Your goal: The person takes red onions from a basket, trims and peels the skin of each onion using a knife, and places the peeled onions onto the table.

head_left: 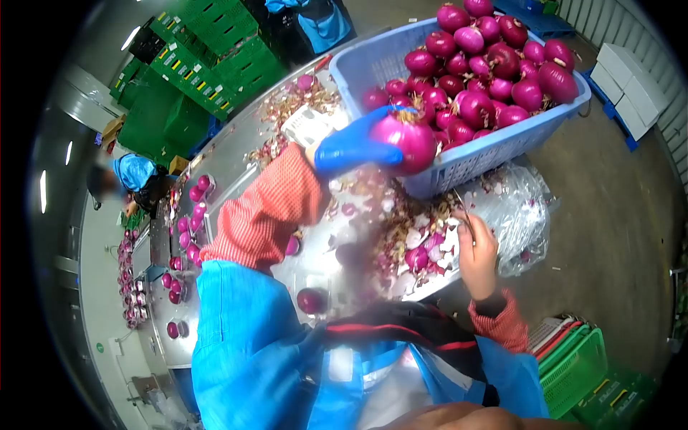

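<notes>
My left hand, in a blue glove, is closed round a large red onion with a dry, stringy root end. It holds the onion at the near side of a blue plastic crate heaped with red onions. My right hand, bare, is closed on a small knife whose thin blade points up and away. Beneath and beside that hand lie loose onion skins and a peeled-looking purple onion. Another onion sits on the metal table near my body.
Clear plastic wrap lies by the crate. Packed onions stand along the metal table at left, where another person works. Green crates are stacked behind; a green basket stands at lower right.
</notes>
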{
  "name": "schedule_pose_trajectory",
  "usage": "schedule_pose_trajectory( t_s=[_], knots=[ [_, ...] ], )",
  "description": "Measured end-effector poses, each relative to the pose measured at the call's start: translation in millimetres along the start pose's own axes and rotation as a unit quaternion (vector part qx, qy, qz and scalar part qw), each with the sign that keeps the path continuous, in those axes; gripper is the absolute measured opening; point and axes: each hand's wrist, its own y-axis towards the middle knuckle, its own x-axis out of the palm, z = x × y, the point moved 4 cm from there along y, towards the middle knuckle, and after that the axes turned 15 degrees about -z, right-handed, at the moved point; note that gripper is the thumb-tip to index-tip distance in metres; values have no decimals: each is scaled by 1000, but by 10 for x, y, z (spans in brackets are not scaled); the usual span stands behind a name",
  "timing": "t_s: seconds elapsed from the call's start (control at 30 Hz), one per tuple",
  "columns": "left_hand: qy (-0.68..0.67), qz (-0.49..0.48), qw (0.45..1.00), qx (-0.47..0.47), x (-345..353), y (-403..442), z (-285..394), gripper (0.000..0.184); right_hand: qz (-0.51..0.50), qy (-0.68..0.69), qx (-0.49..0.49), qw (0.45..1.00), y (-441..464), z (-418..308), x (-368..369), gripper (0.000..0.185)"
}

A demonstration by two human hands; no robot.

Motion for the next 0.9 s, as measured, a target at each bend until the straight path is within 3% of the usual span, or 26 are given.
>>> schedule_pose_trajectory(
  t_s=[0.07, 0.1, 0.17, 0.2, 0.3, 0.43, 0.5, 0.53, 0.57, 0.63, 0.7, 0.73, 0.77, 0.83, 0.87, 0.9],
  knots=[
    [22, -18, 1000, 14, 164, -289, -252, 77, -13, -61, -82, 995, 139, -291, 8, 26],
    [-37, -6, 999, 15, 343, -432, -279, 74, -26, -97, -105, 989, 182, -427, 36, 30],
    [-44, 29, 998, -19, 491, -669, -534, 89, -61, -194, -136, 970, 203, -612, 126, 33],
    [-40, 11, 999, -17, 581, -736, -570, 86, -73, -225, -154, 959, 199, -641, 194, 37],
    [64, 9, 996, -55, 700, -997, -667, 80, -110, -263, -164, 944, 135, -699, 402, 35],
    [12, 16, 995, -94, 787, -1266, -976, 78, -110, -291, -197, 930, 54, -653, 629, 24],
    [1, 22, 995, -94, 801, -1392, -1123, 80, -124, -288, -188, 931, 1, -386, 716, 24],
    [36, -43, 997, -54, 847, -1390, -987, 82, -129, -285, -125, 942, -38, -67, 707, 25],
    [36, -39, 998, -45, 892, -1482, -926, 84, -130, -282, -60, 949, -97, 245, 680, 26],
    [20, -19, 1000, -14, 857, -1562, -933, 85, -115, -197, 6, 974, -202, 244, 625, 29],
    [-163, 35, 983, -81, 886, -1535, -1022, 86, -90, -109, -16, 990, -243, 69, 692, 32],
    [-109, 55, 989, -83, 806, -1540, -1195, 86, -172, 21, 85, 981, -240, -32, 749, 42],
    [-129, 77, 987, -57, 815, -1534, -1391, 80, -220, 91, 87, 967, -253, -115, 836, 56],
    [-414, 62, 908, -28, 941, -1460, -1502, 72, -242, 225, 71, 941, -300, -154, 977, 59],
    [-459, -37, 888, 8, 1014, -1459, -1692, 84, -251, 299, 91, 916, -336, -148, 1045, 58],
    [-451, -63, 890, 23, 1088, -1438, -1569, 83, -255, 369, 113, 887, -374, -142, 1112, 57]
  ],
)
